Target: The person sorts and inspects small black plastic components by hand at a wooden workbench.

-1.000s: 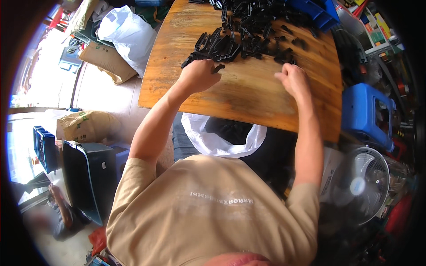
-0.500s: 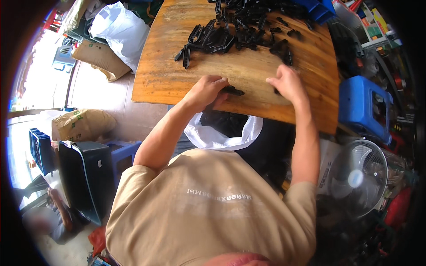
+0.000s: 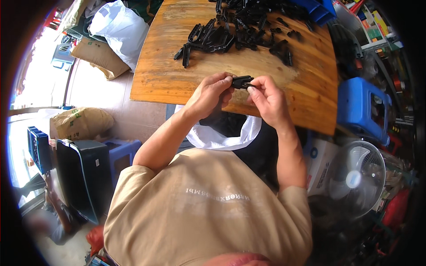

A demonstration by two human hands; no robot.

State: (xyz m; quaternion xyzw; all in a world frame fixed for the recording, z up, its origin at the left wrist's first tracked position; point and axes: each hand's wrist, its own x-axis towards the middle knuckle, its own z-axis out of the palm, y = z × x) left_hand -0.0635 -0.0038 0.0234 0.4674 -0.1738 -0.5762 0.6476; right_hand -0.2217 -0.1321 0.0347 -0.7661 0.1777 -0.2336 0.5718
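Over the near edge of the wooden table (image 3: 164, 82), my left hand (image 3: 212, 91) is closed around a black plastic part (image 3: 242, 81), long and narrow. My right hand (image 3: 269, 101) pinches a small, thin black piece (image 3: 251, 85) against the right end of that part. Whether the two pieces are joined I cannot tell. Farther back on the table lies a pile of black plastic parts (image 3: 213, 39). Below the table edge, a white sack (image 3: 217, 141) stands open at my lap with dark contents inside.
A blue bin (image 3: 317, 11) sits at the table's far right corner. A blue stool (image 3: 361, 104) and a fan (image 3: 355, 177) stand to the right. On the left are a full white bag (image 3: 120, 31), brown sacks (image 3: 82, 123), a dark crate (image 3: 82, 177) and another person (image 3: 60, 215).
My right hand has moved left from the table's right side to the part in my left hand, bringing a thin black piece. The left hand has turned the part slightly upward.
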